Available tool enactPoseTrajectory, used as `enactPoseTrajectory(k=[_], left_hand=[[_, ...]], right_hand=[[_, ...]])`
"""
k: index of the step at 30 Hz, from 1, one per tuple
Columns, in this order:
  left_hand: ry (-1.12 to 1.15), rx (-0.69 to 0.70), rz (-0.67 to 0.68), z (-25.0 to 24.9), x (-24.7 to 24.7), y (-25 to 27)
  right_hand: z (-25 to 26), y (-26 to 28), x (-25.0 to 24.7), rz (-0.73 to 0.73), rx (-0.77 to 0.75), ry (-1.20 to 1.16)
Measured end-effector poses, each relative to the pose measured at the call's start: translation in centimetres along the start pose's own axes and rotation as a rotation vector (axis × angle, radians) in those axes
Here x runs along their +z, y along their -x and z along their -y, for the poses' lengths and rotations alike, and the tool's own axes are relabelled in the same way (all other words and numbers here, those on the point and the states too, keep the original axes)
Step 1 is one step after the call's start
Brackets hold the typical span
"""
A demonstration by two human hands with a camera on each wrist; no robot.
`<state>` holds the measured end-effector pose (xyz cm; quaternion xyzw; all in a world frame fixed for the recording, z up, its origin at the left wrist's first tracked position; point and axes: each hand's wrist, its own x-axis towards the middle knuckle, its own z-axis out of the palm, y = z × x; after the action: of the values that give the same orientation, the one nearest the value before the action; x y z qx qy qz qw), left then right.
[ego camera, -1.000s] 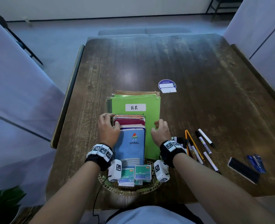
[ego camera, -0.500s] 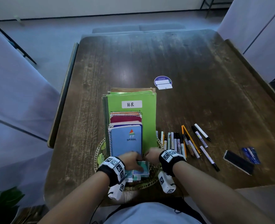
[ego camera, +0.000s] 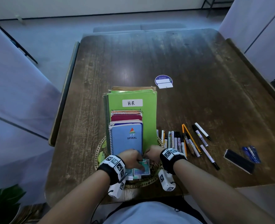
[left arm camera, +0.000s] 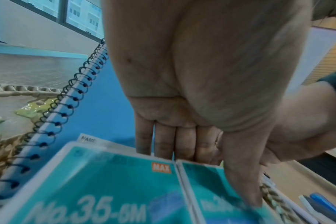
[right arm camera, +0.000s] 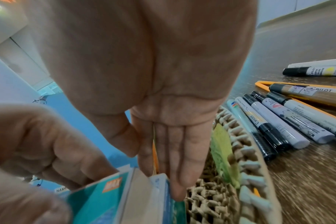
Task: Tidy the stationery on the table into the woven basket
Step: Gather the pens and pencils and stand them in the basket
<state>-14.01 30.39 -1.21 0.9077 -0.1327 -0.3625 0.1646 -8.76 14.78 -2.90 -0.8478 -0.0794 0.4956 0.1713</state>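
Both hands now low at frame centre-bottom, off the notebook stack they flanked 1 s ago; little change vs 0.5 s ago. L hand (ego camera: 130, 159) on the teal staple boxes (ego camera: 141, 168) — thumb pressed on top of the right-hand box, fingers down its far edge, so it grips the box (left wrist view). R hand (ego camera: 153, 153) just beside it, fingers (right arm camera: 175, 163) straight, tips against the box's side; holds nothing. Boxes sit in woven basket (ego camera: 99, 152), near edge. Blue spiral notebook (ego camera: 127, 138) atop stack w/ green H.R folder (ego camera: 133, 101), lower ends in basket. Pens & markers (ego camera: 178, 141) on table (ego camera: 198, 62), right of basket rim, touching it. Black eraser (ego camera: 239, 160) lower right.
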Motion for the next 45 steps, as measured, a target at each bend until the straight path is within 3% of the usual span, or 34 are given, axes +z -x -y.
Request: enactPoseTrajectory(k=[6,11,18,28,33,36,45], left_hand=[[0.414,-0.007,-0.245,0.3,-1.8,-1.2],[0.692,-0.003,-0.352,-0.2,-3.7,-2.5],[0.664,0.025,-0.379,-3.4,-4.8,-4.1],[0.559,0.071,-0.316,-12.6,-3.4,-10.1],[0.542,-0.012,-0.304,-17.8,-3.1,-13.9],[0.528,-0.073,-0.275,-20.7,-2.5,-15.6],[0.55,-0.214,-0.245,-23.6,0.2,-17.4]], right_hand=[[-0.3,1.2,-2.1,-0.127,-0.05,-0.212],[-1.7,2.3,-4.1,-0.27,-0.1,-0.419],[-6.9,4.8,-6.4,-0.405,-0.135,-0.572],[-18.0,7.0,-10.2,-0.456,-0.02,-0.668],[-24.2,6.1,-12.5,-0.462,0.039,-0.608],[-27.1,5.1,-14.1,-0.463,0.078,-0.437],[-29.3,-0.2,-16.0,-0.471,0.094,-0.188]])
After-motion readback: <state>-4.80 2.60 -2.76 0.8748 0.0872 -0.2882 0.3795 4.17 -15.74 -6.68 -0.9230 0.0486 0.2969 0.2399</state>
